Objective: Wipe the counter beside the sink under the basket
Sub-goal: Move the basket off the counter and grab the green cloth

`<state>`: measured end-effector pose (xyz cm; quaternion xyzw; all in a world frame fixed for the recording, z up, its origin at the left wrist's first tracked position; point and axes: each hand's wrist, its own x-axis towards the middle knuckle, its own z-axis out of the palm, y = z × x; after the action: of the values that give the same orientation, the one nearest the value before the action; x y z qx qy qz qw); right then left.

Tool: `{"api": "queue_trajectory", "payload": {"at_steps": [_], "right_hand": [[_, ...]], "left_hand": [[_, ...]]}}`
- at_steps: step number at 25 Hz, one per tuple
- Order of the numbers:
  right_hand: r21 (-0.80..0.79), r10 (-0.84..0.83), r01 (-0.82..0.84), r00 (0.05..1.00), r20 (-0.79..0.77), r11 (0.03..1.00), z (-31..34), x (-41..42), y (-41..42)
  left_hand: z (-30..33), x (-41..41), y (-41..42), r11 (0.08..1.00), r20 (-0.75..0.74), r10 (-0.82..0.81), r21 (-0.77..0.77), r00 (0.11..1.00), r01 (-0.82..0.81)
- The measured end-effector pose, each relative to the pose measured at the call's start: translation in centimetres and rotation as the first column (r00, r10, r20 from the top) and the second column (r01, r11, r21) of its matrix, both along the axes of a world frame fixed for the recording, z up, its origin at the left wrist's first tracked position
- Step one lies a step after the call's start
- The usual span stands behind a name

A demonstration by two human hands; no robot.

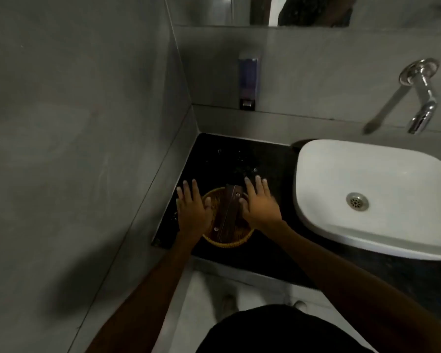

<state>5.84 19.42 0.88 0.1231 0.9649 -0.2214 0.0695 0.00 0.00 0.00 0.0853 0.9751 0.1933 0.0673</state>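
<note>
From the head view, I saw the woven basket (228, 220) sitting on the dark table (270, 253), tucked into the corner by the grey wall (87, 149) and well left of the white sink (372, 200). A dark flat packet (229, 212) lay inside it, leaning across the bowl. My left hand (191, 210) rested over the basket's left rim, its grip spread with fingers splayed and pinching nothing. My right hand (259, 202) covered the right rim, fingers likewise fanned out and not yet closed on anything. Water droplets (242, 161) glinted on the table behind the basket, near the wall under the soap dispenser (248, 82).

I judged the basket light and fairly stiff, its weave giving decent friction, though the loose packet could slide if it tilted. The rim on opposite sides seemed the best hold, lifting level. No cloth was in sight. The tap (421, 98) was up on the wall.
</note>
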Motion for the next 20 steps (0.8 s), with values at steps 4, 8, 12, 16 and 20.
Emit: {"api": "queue_trajectory", "payload": {"at_steps": [4,8,12,16,20], "right_hand": [[-0.156,-0.184,0.234,0.943,0.278,0.96,-2.0,1.0,-1.8],[-0.212,-0.296,0.348,0.924,0.242,0.913,-0.7,1.7,-2.1],[-0.226,-0.349,0.359,0.933,0.082,0.906,-1.3,7.9,-0.1],[-0.212,-0.361,0.35,0.933,-0.011,0.912,-2.6,19.7,5.2],[-0.165,-0.49,0.505,0.863,0.122,0.847,-2.6,28.0,12.4]], "left_hand": [[-2.6,-0.2,-1.0,1.0,0.274,0.005,-0.03,0.962,0.003],[-2.3,0.3,-0.8,0.992,0.197,0.035,0.115,0.98,-0.059],[-1.8,5.2,-0.9,0.967,0.271,0.067,0.219,0.96,-0.129],[-2.4,15.2,2.2,0.969,0.346,-0.027,0.24,0.938,-0.06],[-2.5,21.6,11.2,0.954,0.406,-0.118,0.299,0.906,-0.01]]}}
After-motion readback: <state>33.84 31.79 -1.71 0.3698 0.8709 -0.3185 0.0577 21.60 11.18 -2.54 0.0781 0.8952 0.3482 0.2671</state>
